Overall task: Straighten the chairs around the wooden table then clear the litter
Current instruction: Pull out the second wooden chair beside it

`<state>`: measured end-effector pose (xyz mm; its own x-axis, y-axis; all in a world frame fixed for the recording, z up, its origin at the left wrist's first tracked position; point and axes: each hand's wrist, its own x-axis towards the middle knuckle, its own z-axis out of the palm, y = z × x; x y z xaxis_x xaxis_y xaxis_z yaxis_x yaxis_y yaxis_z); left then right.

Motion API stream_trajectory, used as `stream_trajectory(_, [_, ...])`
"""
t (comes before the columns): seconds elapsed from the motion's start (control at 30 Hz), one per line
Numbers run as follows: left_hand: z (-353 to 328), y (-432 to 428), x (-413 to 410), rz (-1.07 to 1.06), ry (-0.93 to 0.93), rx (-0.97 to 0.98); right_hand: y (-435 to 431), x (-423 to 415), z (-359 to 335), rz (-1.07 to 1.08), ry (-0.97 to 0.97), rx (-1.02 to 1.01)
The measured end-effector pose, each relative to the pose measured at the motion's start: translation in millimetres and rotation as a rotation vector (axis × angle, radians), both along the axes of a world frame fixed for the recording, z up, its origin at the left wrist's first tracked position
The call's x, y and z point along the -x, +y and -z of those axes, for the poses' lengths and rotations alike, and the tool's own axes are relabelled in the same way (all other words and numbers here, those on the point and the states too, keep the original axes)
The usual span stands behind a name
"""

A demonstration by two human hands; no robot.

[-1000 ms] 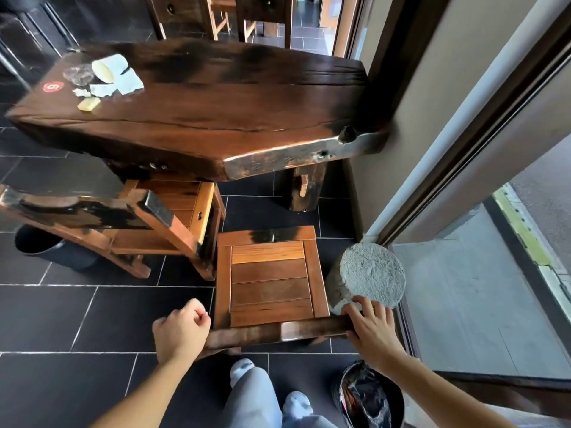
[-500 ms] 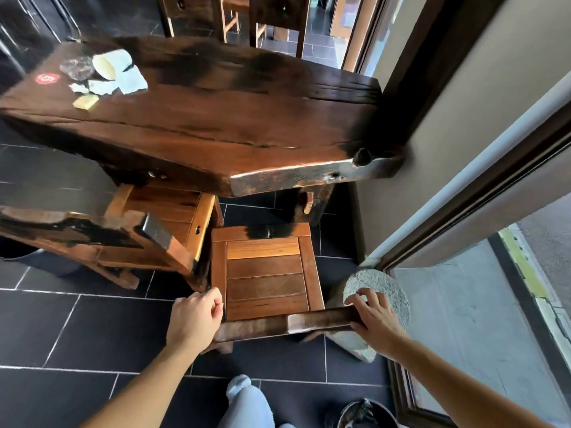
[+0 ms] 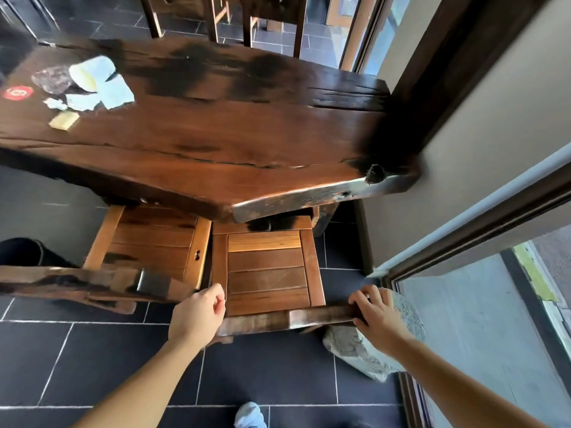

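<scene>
A small slatted wooden chair (image 3: 267, 270) stands at the near right corner of the dark wooden table (image 3: 216, 134), its seat front just under the table edge. My left hand (image 3: 197, 316) is closed on the left end of its back rail (image 3: 290, 319). My right hand (image 3: 378, 316) grips the right end, fingers curled over the top. A second chair (image 3: 154, 242) sits beside it on the left, partly under the table and turned slightly. Litter lies on the table's far left: a tipped paper cup (image 3: 89, 75), torn paper (image 3: 114, 94), a crumpled wrapper (image 3: 52, 78) and a yellow scrap (image 3: 63, 120).
A grey stone cylinder (image 3: 386, 350) lies against the door frame just under my right hand. A dark bin (image 3: 24, 251) stands on the tiled floor at the left. More chairs (image 3: 268, 20) stand across the table. A wall and a sliding glass door (image 3: 494, 304) close off the right.
The chair has slid forward, away from me, until its seat front is under the table edge. Both hands stayed on the back rail and I have stepped closer.
</scene>
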<state>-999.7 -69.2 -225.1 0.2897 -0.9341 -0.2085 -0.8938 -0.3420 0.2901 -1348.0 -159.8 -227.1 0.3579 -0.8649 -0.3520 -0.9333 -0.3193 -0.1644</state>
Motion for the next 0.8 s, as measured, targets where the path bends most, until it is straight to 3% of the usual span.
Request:
stream_trajectory(0.63, [7,-75,-72,0.099,-0.004,0.032,-25,-65,-4,0.13,0.018,-0.008])
stream_trajectory(0.8, [7,-79,-81,0.072,0.014,0.044,-31,-73,-9,0.042,0.082,-0.013])
